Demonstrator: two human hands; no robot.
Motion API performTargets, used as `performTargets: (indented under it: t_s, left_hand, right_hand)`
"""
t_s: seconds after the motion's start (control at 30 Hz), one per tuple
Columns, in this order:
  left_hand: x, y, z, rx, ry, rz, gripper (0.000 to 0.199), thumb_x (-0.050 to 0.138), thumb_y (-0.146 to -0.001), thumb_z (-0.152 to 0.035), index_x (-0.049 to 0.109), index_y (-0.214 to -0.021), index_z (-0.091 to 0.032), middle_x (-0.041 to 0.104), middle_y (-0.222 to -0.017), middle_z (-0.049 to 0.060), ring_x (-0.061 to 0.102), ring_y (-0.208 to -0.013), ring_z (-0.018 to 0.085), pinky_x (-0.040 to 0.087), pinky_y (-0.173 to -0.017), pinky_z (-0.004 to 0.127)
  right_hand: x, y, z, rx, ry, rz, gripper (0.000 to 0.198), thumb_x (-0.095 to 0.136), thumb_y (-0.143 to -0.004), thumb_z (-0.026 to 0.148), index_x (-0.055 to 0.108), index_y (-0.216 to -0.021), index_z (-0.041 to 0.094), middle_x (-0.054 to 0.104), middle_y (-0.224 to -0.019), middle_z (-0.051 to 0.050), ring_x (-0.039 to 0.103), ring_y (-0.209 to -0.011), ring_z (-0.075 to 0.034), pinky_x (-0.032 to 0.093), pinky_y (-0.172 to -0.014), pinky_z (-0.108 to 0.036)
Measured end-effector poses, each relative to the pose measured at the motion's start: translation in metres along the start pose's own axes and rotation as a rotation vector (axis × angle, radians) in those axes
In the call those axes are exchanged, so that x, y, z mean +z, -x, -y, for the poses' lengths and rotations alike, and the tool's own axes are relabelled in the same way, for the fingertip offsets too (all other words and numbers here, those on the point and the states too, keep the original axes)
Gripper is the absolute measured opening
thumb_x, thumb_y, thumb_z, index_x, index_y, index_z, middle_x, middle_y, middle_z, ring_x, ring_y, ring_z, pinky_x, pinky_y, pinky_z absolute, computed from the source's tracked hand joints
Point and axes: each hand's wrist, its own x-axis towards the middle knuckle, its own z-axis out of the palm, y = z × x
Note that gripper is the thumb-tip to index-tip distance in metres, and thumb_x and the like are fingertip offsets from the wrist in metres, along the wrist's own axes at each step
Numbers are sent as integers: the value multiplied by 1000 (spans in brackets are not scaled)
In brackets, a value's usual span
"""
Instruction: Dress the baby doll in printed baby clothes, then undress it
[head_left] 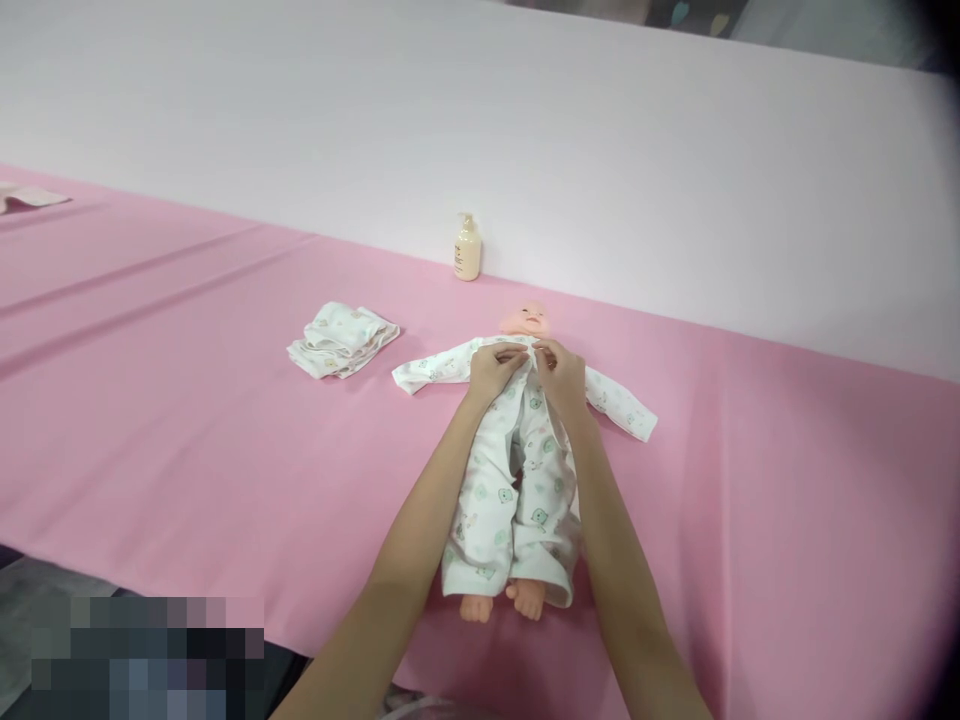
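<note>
A baby doll lies on its back, its head away from me and its bare feet toward me. It wears a white printed top with the sleeves spread out to both sides, and matching trousers. At the neckline, my left hand pinches one front edge of the top. Close beside it, my right hand pinches the other edge, fingertips almost meeting. Whatever fastening lies between the fingers is too small to make out.
Pink cloth covers the table. Left of the doll sits a folded stack of white printed cloths. A cream pump bottle stands by the white wall. Another pale cloth lies at the far left.
</note>
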Motion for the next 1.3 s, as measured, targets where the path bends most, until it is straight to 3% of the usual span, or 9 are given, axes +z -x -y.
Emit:
performTargets:
  t_s: [0.27,0.4,0.57,0.7,0.83,1.0,1.17,1.23,1.3]
  left_hand:
    - [0,-1,2,53,-80,-1,13,67,-75,-19,72,-87,-15,74,-85,6,69,-79,17,53,-77,26]
    - [1,2,-5,83,-176,-17,11,63,-79,-18,72,-85,-17,74,-85,4,69,-80,16,51,-75,25]
    - [4,5,-12,124,-295,-37,17,69,-78,-32,71,-90,-20,74,-78,1,69,-78,17,49,-75,26]
    - [5,5,-12,78,-288,-30,19,68,-76,-24,70,-94,-21,74,-75,0,69,-73,16,49,-73,25]
    - [3,3,-10,80,-172,14,25,62,-74,-11,69,-97,-19,73,-72,0,69,-74,15,50,-75,25]
    - [3,1,-7,49,-86,44,24,62,-74,-13,68,-97,-15,72,-75,3,68,-74,16,51,-71,25]
    - [-3,-2,-10,58,-99,127,37,64,-67,-7,64,-103,-15,70,-91,5,66,-86,15,51,-77,24]
    - [-9,-2,-17,63,-188,143,35,64,-64,-6,64,-98,-15,69,-93,6,64,-86,16,51,-74,24]
    - [-15,0,-26,68,-340,183,23,65,-65,-11,66,-88,-15,69,-88,5,63,-80,16,51,-72,26]
  right_hand:
    - [5,1,-7,113,-204,18,37,51,-77,20,58,-114,19,67,-82,-2,63,-68,-15,49,-68,-26]
    - [10,3,-3,93,-137,-14,37,52,-77,22,58,-113,18,65,-79,-2,61,-65,-16,49,-65,-27]
    - [16,2,-3,3,-41,-40,39,47,-74,17,60,-111,17,65,-81,-3,58,-66,-17,48,-69,-30]
    - [18,2,-5,3,-43,-33,41,49,-71,17,61,-110,17,62,-76,-1,56,-63,-17,46,-67,-28]
    - [17,2,-9,123,-178,-42,40,55,-66,20,61,-105,19,58,-69,4,52,-56,-13,44,-62,-24]
    - [18,-2,-19,342,-503,-37,36,61,-62,26,59,-97,17,59,-67,4,52,-53,-10,44,-55,-21]
    - [10,-4,-14,456,-527,-81,31,65,-63,26,60,-91,16,63,-69,2,57,-55,-11,47,-54,-21]
    - [-3,-4,-8,488,-496,-8,22,62,-68,28,61,-86,15,63,-66,2,57,-55,-10,48,-53,-20]
    - [-22,-3,-1,472,-432,150,16,61,-72,30,63,-77,15,62,-63,0,57,-54,-10,47,-50,-20]
